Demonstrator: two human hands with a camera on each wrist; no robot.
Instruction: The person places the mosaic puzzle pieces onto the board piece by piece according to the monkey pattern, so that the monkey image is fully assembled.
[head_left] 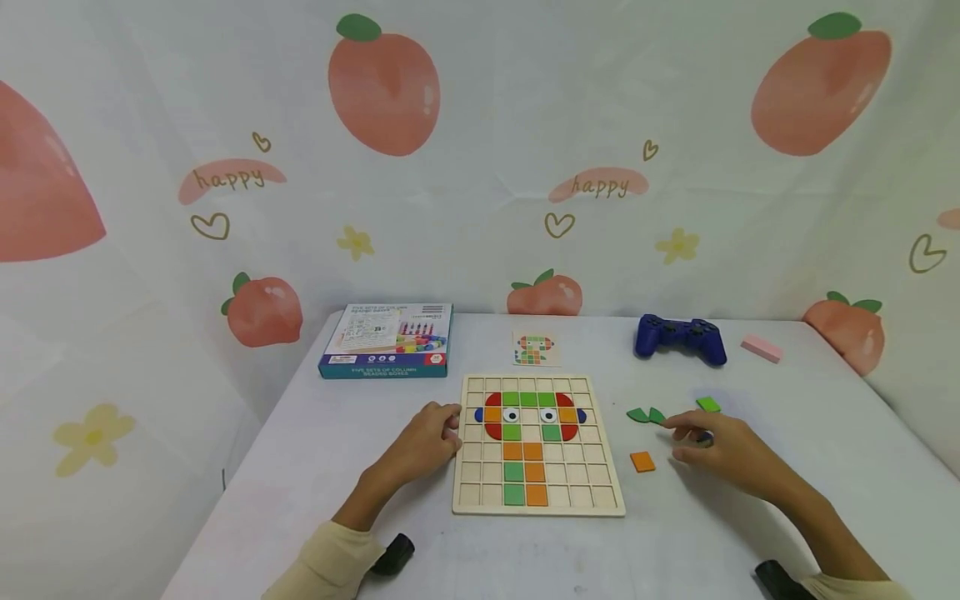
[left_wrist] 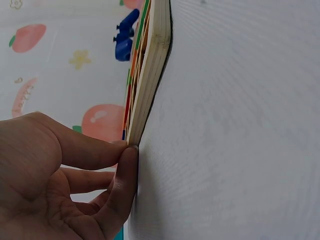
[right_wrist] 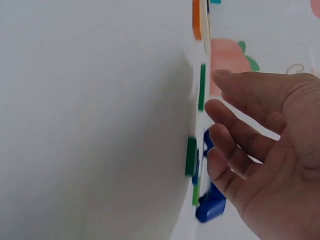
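A wooden grid board [head_left: 480, 497] lies flat, bearing red, green, orange and blue pieces and two eye tiles. At its left edge, my left hand [head_left: 422, 440] pinches the rim between thumb and finger, as the left wrist view shows. My right hand [head_left: 723, 454] hovers right of the board, fingers loosely bent with nothing between them. Just left of its fingertips lie two green leaf-shaped pieces [head_left: 637, 415]. An orange square [head_left: 642, 462] is nearer the board's lower right. Beyond the hand sits a light green piece [head_left: 708, 404]; a blue piece [head_left: 705, 437] is partly hidden by its fingers.
Behind the board lies a pattern card [head_left: 536, 349] picturing a similar figure. A flat printed box [head_left: 386, 342] is at the back left. A blue game controller [head_left: 679, 338] and a pink block [head_left: 762, 348] lie at the back right, before a peach-print cloth.
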